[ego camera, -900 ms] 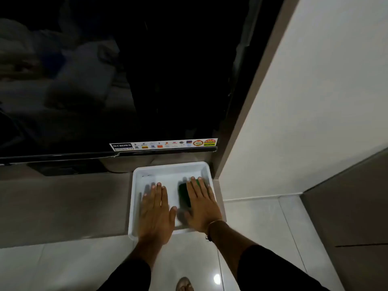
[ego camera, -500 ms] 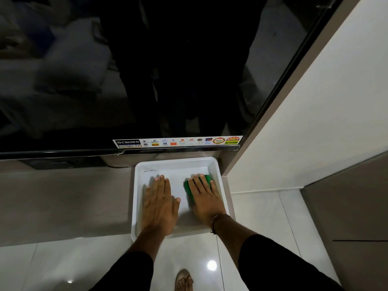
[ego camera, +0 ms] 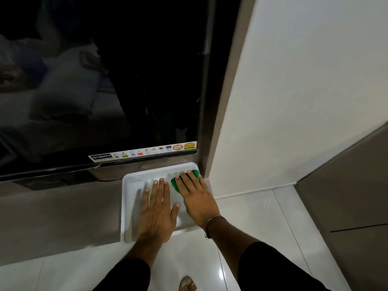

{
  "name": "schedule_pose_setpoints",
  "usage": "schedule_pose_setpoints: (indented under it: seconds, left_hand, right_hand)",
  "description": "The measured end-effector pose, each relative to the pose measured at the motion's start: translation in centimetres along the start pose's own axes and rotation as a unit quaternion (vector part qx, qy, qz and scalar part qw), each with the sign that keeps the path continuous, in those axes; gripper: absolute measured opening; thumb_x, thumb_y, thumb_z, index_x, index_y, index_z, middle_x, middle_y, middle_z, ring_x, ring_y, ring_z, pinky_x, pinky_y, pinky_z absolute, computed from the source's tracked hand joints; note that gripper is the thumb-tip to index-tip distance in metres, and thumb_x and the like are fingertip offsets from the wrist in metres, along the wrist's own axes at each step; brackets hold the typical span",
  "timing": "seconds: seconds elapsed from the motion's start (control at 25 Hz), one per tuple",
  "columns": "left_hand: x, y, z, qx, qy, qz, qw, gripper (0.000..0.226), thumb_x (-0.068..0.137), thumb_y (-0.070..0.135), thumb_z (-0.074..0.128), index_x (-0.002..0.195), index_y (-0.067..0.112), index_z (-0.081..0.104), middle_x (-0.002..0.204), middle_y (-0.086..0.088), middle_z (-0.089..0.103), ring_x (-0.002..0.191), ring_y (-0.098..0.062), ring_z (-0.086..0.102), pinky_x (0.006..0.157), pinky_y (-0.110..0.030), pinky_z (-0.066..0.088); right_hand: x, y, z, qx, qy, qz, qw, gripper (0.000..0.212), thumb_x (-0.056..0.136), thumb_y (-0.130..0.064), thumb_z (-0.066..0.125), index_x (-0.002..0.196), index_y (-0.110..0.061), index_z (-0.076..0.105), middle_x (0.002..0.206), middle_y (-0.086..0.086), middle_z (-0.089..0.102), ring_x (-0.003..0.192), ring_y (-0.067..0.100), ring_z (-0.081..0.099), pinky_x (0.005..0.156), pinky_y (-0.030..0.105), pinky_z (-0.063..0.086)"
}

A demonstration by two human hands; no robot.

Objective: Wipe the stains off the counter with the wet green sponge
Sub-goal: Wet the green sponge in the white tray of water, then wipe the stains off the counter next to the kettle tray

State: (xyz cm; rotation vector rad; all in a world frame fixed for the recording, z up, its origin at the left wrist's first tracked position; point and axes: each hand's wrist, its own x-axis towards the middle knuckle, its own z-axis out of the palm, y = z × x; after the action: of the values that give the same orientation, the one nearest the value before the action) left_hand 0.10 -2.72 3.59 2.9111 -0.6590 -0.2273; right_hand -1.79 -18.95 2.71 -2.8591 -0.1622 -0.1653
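Head view: the right hand (ego camera: 196,198) presses flat on the green sponge (ego camera: 184,180) in the white tray (ego camera: 130,206), right of centre; its grip spread, not closed. Left hand (ego camera: 156,208) braces, palm open. The wiping stroke looks underway; next calls for sweeping across.

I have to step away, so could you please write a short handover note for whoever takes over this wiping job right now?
Left hand: open, flat, palm down in the shallow white rectangular plastic tray.
Right hand: flat, fingers pressing the wet green sponge into the tray's far right corner.
The tray sits on the grey counter below the black television screen.
Done: the sponge is in hand and on the tray.
Left: no stains are discernible here, so I cannot tell how much is left to wipe.
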Motion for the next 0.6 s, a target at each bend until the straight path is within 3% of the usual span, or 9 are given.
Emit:
schedule_pose_setpoints:
  seconds: [0.16, 0.32, 0.6]
  left_hand:
    - [-0.4, 8.7, -1.3, -0.014, 0.003, 0.072, 0.997, 0.092, 0.097, 0.065, -0.010, 0.161, 0.006, 0.019, 0.171, -0.017, 0.017, 0.158, -0.036, 0.011, 0.128, -0.058, 0.016]
    - [0.6, 19.6, -0.4, -0.009, 0.010, 0.150, 0.989, 0.082, 0.101, 0.060, 0.010, 0.161, 0.005, 0.022, 0.171, -0.016, 0.020, 0.158, -0.033, 0.012, 0.127, -0.051, 0.007]
    - [2.3, 46.0, 3.4, 0.029, 0.005, 0.285, 0.958, 0.091, 0.089, 0.066, -0.018, 0.162, 0.012, -0.009, 0.173, -0.011, -0.010, 0.158, -0.029, -0.013, 0.129, -0.050, -0.005]
  right_hand:
    - [-5.4, 6.3, -6.4, -0.031, 0.047, 0.079, 0.995, 0.069, 0.099, -0.009, 0.054, 0.161, -0.014, 0.025, 0.169, 0.012, 0.030, 0.158, 0.036, 0.019, 0.128, 0.054, 0.014]
    - [-12.8, 15.1, -11.4, -0.060, 0.082, 0.164, 0.981, 0.080, 0.093, 0.004, 0.054, 0.162, -0.014, 0.018, 0.171, 0.010, 0.025, 0.159, 0.034, 0.015, 0.129, 0.054, 0.011]
    - [-30.4, 33.3, -20.5, -0.113, 0.110, 0.297, 0.942, 0.079, 0.092, 0.000, 0.059, 0.161, -0.014, 0.023, 0.168, 0.011, 0.032, 0.158, 0.035, 0.022, 0.127, 0.053, 0.005]
